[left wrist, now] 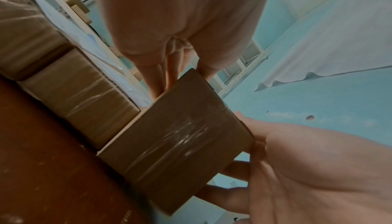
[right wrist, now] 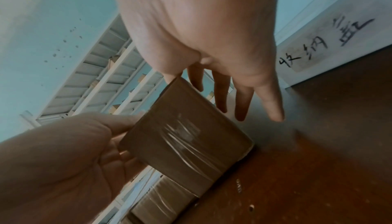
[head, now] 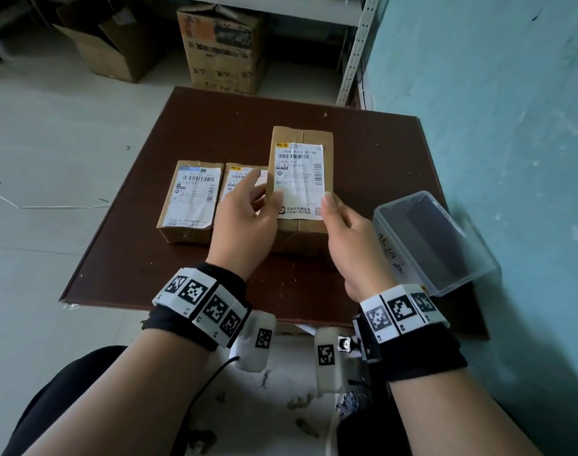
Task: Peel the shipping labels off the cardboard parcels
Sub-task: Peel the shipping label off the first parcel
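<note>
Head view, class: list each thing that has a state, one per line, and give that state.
Tall brown cardboard parcel: lifted, held by both hands, white label still on.
Left hand: grips its left edge.
Right hand: grips its right edge.
Two flat brown cardboard parcels: lying on table, labels on.
Clear plastic box: open, lidless.

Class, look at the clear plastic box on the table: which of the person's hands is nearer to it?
Right. The right hand, at the raised parcel's right edge, is beside the clear plastic box; the left hand is beyond the parcel.
</note>
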A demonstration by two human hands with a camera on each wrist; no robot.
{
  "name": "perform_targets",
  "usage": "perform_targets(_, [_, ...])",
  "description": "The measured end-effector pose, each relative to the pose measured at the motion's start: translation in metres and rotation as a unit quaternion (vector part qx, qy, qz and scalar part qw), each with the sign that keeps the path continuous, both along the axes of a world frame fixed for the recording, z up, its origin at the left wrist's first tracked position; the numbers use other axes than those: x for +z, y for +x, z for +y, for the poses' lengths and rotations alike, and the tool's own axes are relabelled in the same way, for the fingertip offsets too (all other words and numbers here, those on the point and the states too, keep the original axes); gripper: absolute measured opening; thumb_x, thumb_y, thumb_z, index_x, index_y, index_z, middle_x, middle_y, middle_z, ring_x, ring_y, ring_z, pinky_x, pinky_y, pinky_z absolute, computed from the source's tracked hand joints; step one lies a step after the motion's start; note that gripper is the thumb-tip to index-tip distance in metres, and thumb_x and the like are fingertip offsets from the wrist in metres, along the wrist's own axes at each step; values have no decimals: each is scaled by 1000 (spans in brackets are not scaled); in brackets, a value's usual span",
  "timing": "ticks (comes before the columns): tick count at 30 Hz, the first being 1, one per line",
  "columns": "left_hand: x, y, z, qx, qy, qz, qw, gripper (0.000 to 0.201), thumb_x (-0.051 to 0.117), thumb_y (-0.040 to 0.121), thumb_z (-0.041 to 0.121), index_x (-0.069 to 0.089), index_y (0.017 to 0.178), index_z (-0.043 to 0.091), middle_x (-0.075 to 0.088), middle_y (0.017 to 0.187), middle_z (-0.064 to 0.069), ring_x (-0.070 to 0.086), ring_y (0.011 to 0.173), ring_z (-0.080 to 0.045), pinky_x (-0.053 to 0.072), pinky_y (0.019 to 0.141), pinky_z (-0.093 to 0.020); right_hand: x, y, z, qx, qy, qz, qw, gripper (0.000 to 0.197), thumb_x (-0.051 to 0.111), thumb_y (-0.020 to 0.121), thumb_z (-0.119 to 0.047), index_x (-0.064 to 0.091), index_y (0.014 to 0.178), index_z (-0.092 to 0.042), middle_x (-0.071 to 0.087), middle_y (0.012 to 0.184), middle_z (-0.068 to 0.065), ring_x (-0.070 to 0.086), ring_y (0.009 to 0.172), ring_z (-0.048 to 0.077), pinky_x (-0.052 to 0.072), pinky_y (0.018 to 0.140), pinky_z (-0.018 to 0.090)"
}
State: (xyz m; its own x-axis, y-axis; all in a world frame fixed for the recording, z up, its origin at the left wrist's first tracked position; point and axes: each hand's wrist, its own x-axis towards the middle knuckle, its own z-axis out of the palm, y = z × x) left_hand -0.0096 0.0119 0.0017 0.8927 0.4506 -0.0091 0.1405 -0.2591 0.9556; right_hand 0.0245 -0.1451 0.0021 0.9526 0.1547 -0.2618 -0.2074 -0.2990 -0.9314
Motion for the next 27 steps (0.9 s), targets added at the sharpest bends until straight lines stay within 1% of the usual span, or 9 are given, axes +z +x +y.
perform_targets(2, [-2, -1, 3, 1, -16, -30, 999, 56, 65, 105, 24, 45, 157, 18, 66, 141, 0, 63, 131, -13, 55, 108, -43, 1, -3, -1, -8, 16, -13, 1000, 55, 43, 113, -58, 55, 160, -31, 69, 118, -29, 57, 85, -34, 44, 73, -7])
perform_targets(3, [-1, -1, 4, 7, -20, -44, 999, 55, 65, 105, 25, 46, 156, 18, 67, 140, 0, 63, 131, -12, 55, 108, -43, 2, -5, 0, -18, 29, -16, 999, 53, 43, 111, -61, 61, 154, -35, 73, 128, -24, 61, 97, -27, 50, 88, 0])
perform_targets(5, [0, -1, 7, 16, -37, -70, 997, 53, 66, 104, 25, 49, 154, 16, 68, 139, -1, 63, 131, -10, 55, 109, -41, 6, -8, 0, -56, 72, -7, 996, 40, 43, 110, -62, 71, 133, -44, 78, 125, -21, 69, 110, -10, 56, 110, 28])
perform_targets(6, [2, -1, 7, 17, -52, -83, 995, 52, 66, 104, 22, 51, 153, 14, 68, 139, -2, 62, 132, -9, 55, 109, -39, 8, -9, 0, -70, 98, -7, 993, 36, 45, 110, -60, 72, 128, -44, 80, 121, -20, 72, 112, -5, 56, 111, 34])
perform_targets(10, [6, -2, 5, 6, -82, -126, 989, 45, 67, 103, 13, 56, 147, 8, 70, 136, -2, 64, 130, -10, 55, 110, -43, 10, -12, 3, -76, 137, -60, 986, 51, 52, 107, -59, 68, 149, -36, 76, 137, -8, 72, 122, 2, 60, 107, 29])
perform_targets(14, [3, -5, 1, 4, -109, -128, 986, 40, 64, 105, 12, 58, 144, 11, 71, 131, 2, 65, 128, -12, 56, 108, -45, 13, -15, 6, -66, 182, -68, 979, 54, 56, 96, -64, 70, 141, -36, 76, 137, -7, 72, 128, 9, 58, 112, 38])
perform_targets(18, [5, -9, -2, -13, -144, -131, 981, 53, 65, 101, 35, 53, 148, 13, 70, 136, -1, 63, 132, -19, 55, 108, -50, 14, -14, 6, -75, 197, -97, 973, 67, 67, 96, -61, 62, 155, -30, 74, 142, -6, 69, 133, 11, 56, 115, 40])
perform_targets(21, [5, -12, -7, -37, -121, -121, 985, 70, 75, 89, 51, 47, 147, 24, 67, 139, 2, 63, 132, -17, 54, 109, -47, 11, -15, 7, -53, 188, -101, 976, 81, 70, 92, -60, 50, 165, -32, 71, 145, -11, 69, 131, 5, 58, 111, 33])
perform_targets(27, [-3, -13, -9, -70, -85, -97, 989, 100, 85, 78, 65, 33, 158, 31, 56, 152, 3, 52, 143, -17, 47, 116, -49, -3, -7, 5, -64, 103, -131, 984, 63, 55, 104, -67, 49, 163, -44, 60, 154, -5, 59, 140, 5, 51, 121, 41])
